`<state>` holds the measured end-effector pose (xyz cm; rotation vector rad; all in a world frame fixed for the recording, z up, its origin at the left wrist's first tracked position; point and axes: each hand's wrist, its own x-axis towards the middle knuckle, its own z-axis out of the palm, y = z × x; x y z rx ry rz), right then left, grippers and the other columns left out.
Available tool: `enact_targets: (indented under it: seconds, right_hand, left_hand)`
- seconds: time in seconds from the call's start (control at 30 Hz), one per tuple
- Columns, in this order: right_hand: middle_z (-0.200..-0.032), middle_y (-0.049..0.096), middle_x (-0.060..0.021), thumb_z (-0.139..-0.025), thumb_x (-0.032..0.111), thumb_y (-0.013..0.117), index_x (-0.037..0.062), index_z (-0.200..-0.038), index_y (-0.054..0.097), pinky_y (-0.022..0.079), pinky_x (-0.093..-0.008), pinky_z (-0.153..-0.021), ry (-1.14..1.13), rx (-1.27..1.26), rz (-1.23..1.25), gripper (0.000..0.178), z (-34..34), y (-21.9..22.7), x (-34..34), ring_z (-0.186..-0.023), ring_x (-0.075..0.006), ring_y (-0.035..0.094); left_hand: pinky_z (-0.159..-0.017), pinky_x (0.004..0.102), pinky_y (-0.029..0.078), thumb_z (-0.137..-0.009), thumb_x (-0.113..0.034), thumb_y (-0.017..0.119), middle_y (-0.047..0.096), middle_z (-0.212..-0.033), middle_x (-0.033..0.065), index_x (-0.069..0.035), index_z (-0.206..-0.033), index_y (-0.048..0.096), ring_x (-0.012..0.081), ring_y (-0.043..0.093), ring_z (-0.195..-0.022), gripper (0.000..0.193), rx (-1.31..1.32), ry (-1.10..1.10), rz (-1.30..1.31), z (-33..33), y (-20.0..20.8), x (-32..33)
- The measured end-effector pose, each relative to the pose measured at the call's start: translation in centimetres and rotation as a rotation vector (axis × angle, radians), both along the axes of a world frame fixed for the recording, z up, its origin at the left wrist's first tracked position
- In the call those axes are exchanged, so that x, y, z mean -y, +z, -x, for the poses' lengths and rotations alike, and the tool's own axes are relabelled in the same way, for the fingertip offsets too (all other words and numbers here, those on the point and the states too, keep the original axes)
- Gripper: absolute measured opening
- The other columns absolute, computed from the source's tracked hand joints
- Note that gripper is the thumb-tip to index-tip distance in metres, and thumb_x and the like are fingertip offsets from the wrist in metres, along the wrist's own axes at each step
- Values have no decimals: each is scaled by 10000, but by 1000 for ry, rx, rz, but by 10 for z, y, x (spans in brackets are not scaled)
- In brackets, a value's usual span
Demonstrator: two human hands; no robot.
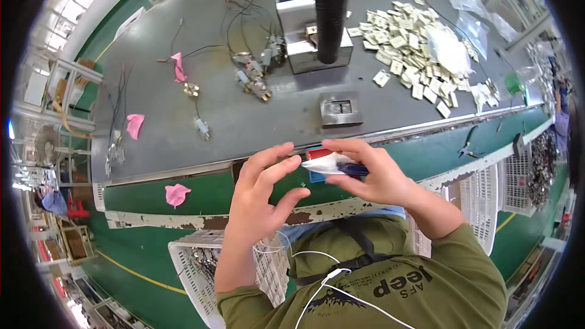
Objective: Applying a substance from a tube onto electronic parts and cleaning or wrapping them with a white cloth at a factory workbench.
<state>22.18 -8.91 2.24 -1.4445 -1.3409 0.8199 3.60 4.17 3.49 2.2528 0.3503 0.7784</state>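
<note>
White wad (326,163) and dark blue handle (353,169) are over the green ledge (134,201), just in front of the bench's (262,128) front edge; red-and-blue box (318,153) shows behind the wad. Right hand (381,173) pinches both, fingers above, thumb below. Left hand (259,198) is open, fingers bent, thumb spread; fingertips just beside wad, contact can't be told. Steel block (341,109) sits near the edge, grey benchtop stretching left toward connectors (250,76), right toward beige pile (405,49). Pliers (469,149) rest on the ledge, right. Shirt (439,262) carries dark lettering; column (329,18) label unreadable.
</note>
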Motion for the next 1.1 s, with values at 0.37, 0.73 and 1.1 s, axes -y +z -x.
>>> enact_targets:
  seconds: [0.37,0.73,1.1]
  right_hand:
    - [-897,653,-147,-723,72,713,102,-1401,298,502,-384,-576,27,414,-85,795,2,1,-2,-681,-334,624]
    - [-879,661,-115,-730,102,755,82,-1422,254,517,-328,-620,-25,268,-100,855,-1,-3,1,-695,-242,645]
    - [-740,610,-71,-878,40,569,6,-1076,512,478,-222,-582,-191,-599,-4,208,-25,-14,11,-629,-128,601]
  left_hand:
    - [-882,396,416,-747,-256,711,572,-1121,94,-71,-971,620,290,535,-1037,304,-228,36,-94,-31,21,12]
    - [-792,359,444,-800,-64,632,606,-921,89,-34,-876,602,277,565,-889,87,-115,55,56,-34,15,1]
    - [-721,323,445,-853,-54,592,583,-843,100,-9,-882,549,254,556,-778,69,-36,58,194,-27,31,-9]
